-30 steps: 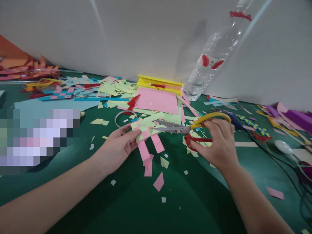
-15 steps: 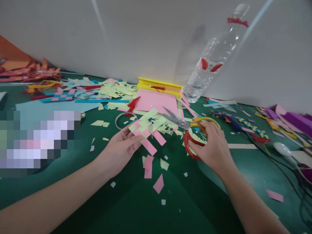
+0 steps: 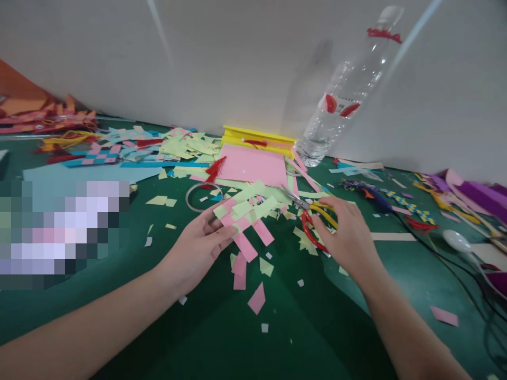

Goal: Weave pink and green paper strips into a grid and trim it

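My left hand [image 3: 204, 240] pinches a small piece of woven paper strips [image 3: 245, 214], pale green crossing pink, with loose strip ends sticking out. My right hand [image 3: 346, 235] grips a pair of scissors [image 3: 297, 199] by its yellow and red handles. The blades point up and left, apart from the woven paper and just to its right. Beneath and behind the hands lie many green and pink paper scraps [image 3: 307, 243]. A sheet of pink paper [image 3: 253, 166] rests behind them, with a red tassel [image 3: 215, 170] at its left edge.
A clear plastic bottle [image 3: 335, 105] leans against the grey wall at the back right. A roll of tape [image 3: 188, 199] lies left of the woven paper. Heaped strips [image 3: 190, 143] stand at the back left. On the right are a white spoon [image 3: 457, 240] and a dark cable [image 3: 455, 264].
The scissors have turned, their blades now nearly closed and tilted more upward. My left hand and the woven paper have shifted slightly right.
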`<act>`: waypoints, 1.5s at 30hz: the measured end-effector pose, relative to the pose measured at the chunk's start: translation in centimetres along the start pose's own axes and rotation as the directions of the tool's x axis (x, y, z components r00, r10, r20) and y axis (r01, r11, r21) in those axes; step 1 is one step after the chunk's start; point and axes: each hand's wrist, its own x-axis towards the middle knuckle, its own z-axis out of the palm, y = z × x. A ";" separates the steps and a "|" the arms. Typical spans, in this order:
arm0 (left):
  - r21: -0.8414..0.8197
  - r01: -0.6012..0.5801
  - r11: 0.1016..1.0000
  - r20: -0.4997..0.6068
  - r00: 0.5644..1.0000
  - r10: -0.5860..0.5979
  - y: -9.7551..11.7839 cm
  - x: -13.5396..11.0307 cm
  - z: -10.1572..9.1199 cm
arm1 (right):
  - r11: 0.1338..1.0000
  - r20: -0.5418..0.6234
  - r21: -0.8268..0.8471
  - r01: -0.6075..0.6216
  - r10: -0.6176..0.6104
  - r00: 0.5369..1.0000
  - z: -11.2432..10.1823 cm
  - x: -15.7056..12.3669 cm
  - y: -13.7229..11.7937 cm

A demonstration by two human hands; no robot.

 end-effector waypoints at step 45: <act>0.664 -0.442 0.603 0.290 0.896 0.337 0.9 0.0 -0.9 | 0.763 -0.071 0.537 0.360 -0.384 0.921 2.3 -0.1 -6.7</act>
